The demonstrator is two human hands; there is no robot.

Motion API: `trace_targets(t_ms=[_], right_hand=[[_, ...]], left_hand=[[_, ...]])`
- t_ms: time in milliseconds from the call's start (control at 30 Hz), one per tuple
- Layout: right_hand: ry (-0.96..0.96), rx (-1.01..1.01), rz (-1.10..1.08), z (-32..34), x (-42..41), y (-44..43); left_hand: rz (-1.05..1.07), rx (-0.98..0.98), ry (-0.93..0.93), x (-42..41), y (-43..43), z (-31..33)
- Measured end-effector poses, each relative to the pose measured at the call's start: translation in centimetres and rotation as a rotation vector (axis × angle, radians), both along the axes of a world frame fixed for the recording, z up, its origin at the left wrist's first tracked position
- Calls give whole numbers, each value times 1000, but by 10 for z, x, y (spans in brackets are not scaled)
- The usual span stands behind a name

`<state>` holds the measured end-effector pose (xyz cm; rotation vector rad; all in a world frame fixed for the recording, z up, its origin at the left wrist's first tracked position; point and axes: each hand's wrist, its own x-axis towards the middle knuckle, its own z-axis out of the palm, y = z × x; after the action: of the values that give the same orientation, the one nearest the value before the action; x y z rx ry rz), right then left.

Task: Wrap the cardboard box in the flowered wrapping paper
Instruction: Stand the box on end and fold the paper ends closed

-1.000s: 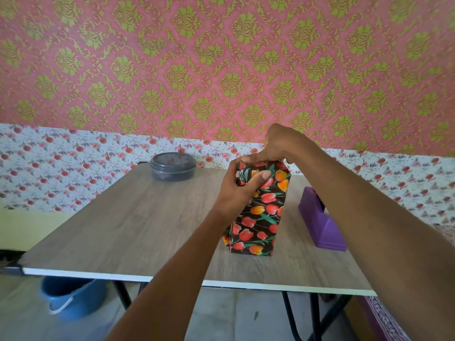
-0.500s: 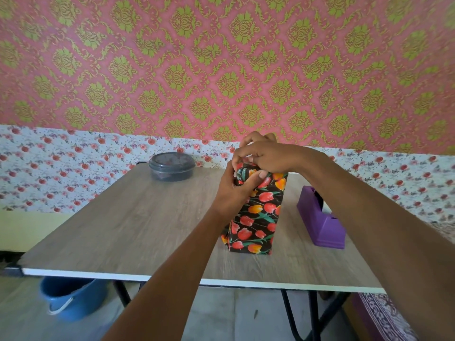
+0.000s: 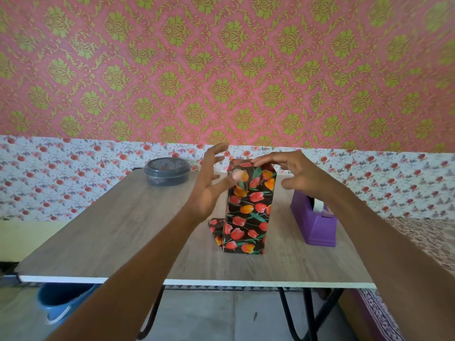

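The box (image 3: pixel 248 210) stands upright on end in the middle of the wooden table (image 3: pixel 118 227), covered in black paper with red and orange tulips. A loose flap of the paper (image 3: pixel 216 226) sticks out at its lower left. My left hand (image 3: pixel 209 188) is spread open at the box's upper left, its thumb against the front face. My right hand (image 3: pixel 293 173) hovers flat over the top, its fingertips touching the folded top edge. No cardboard shows.
A purple tape dispenser (image 3: pixel 314 217) sits just right of the box. A grey lidded round container (image 3: pixel 167 171) stands at the table's far left. Under the table's left front corner is a blue bucket (image 3: pixel 61 303). The wall runs close behind the table.
Both hands have let go of the folded top. The left hand opened and spread its fingers; the right hand flattened and drew to the right. The head came closer.
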<state>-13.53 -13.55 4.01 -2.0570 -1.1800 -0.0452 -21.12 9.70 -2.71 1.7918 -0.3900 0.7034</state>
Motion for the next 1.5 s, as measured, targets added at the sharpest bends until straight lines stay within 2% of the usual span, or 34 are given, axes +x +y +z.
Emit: trace_targets(t_ms=[67, 133, 200, 333, 433, 533, 700, 900, 1000, 1167, 1333, 1433, 1500], right_hand=[[-74, -69, -34, -7, 2, -2], [-153, -28, -116, -14, 2, 1], [-182, 60, -158, -20, 0, 8], [-248, 111, -142, -20, -4, 13], [-274, 108, -158, -18, -9, 16], [-192, 192, -205, -16, -10, 22], [-76, 315, -265, -19, -11, 35], [-122, 399, -336, -24, -12, 47], [-131, 433, -334, -27, -11, 51], [-153, 486, -331, -30, -12, 55], [-178, 474, -332, -32, -10, 53], [-149, 489, -293, -32, -11, 51], [-115, 502, -261, -32, -12, 50]], left_hand=[[56, 309, -77, -8, 11, 1], [167, 585, -167, -9, 13, 0], [287, 701, -275, -9, 6, -1], [332, 523, -370, -3, -2, 8], [317, 344, -241, 2, -9, 28], [265, 174, -87, 8, -14, 45], [327, 32, -65, 12, -17, 56], [321, 42, -86, 14, -12, 54], [404, 163, -127, 11, -8, 54], [432, 367, -310, 5, -4, 52], [368, 336, -247, 7, -5, 58], [273, 174, -102, 12, -1, 66], [238, 123, -75, 13, 1, 69]])
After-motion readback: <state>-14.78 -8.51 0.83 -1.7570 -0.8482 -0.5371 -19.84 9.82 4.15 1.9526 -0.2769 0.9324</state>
